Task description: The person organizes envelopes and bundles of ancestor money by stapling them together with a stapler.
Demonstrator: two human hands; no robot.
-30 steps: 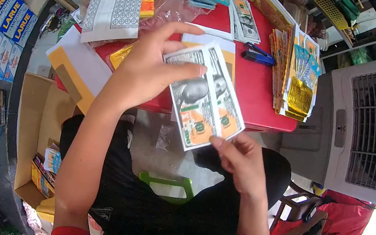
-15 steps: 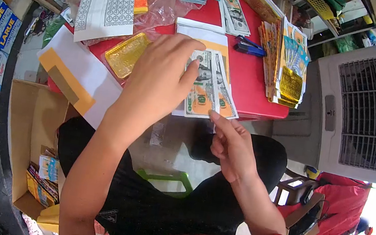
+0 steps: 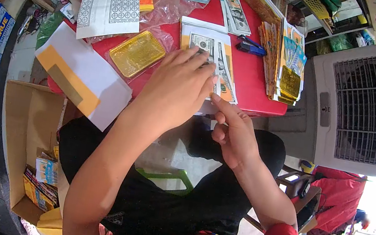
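Observation:
Two printed dollar-style banknotes (image 3: 224, 71) lie side by side on a sheet of white and orange paper (image 3: 204, 25) at the red table's near edge. My left hand (image 3: 181, 83) rests over the left note, its fingers spread and laid flat, hiding the note's lower part. At the lower edge of the notes, my right hand (image 3: 236, 131) pinches with thumb and forefinger; its other fingers are curled. Left of my left hand is a gold block (image 3: 137, 53) in clear plastic. A white sheet with an orange band (image 3: 82, 76) overhangs the table's left edge.
A dark blue stapler (image 3: 251, 46) lies right of the notes, beside a stack of folded papers (image 3: 286, 59). More dollar notes (image 3: 236, 14) and printed sheets (image 3: 113, 1) sit farther back. A cardboard box (image 3: 30, 125) stands at left, an air cooler (image 3: 366, 103) at right.
My left hand has come down flat onto the left note, its fingers spreading. The notes now lie on the paper, slightly farther up. My right hand's pinch has shifted slightly up.

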